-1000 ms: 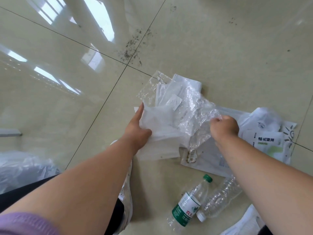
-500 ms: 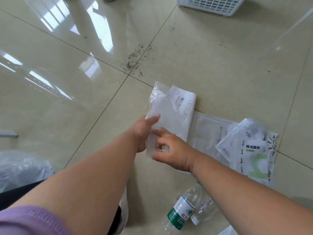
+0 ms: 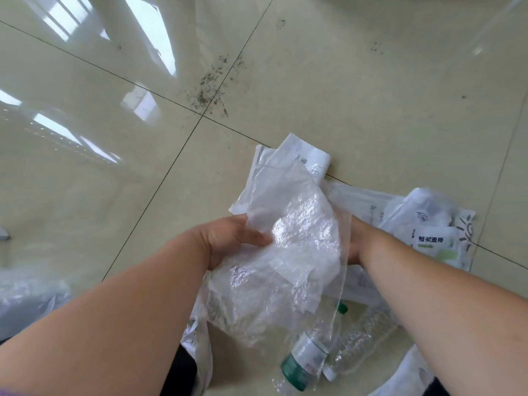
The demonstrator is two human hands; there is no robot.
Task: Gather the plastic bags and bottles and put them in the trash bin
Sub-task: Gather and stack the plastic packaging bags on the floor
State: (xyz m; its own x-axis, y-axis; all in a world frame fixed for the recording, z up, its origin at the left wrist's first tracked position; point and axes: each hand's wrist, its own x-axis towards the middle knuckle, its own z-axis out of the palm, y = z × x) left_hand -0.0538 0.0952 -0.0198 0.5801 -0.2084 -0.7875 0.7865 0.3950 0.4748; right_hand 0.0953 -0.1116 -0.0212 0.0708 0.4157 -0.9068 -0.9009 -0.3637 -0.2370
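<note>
Glossy cream floor tiles [image 3: 371,90] with dark grout lines fill the view, carrying window glare on the left and a scatter of dark specks near a tile corner. Nearest the camera, two plastic bottles lie on their sides on the floor: a green-labelled bottle [image 3: 305,358] and, touching it, a clear ribbed bottle [image 3: 360,342], both partly veiled by hanging film. Above them the left hand [image 3: 228,242] has its fingers clenched on a crumpled bundle of clear plastic bags [image 3: 288,247], held off the floor. The right hand [image 3: 355,241] sits behind the same bundle (mostly hidden, so I cannot tell its grip). Farther out, printed white bags [image 3: 428,238] lie flat on the floor to the right.
</note>
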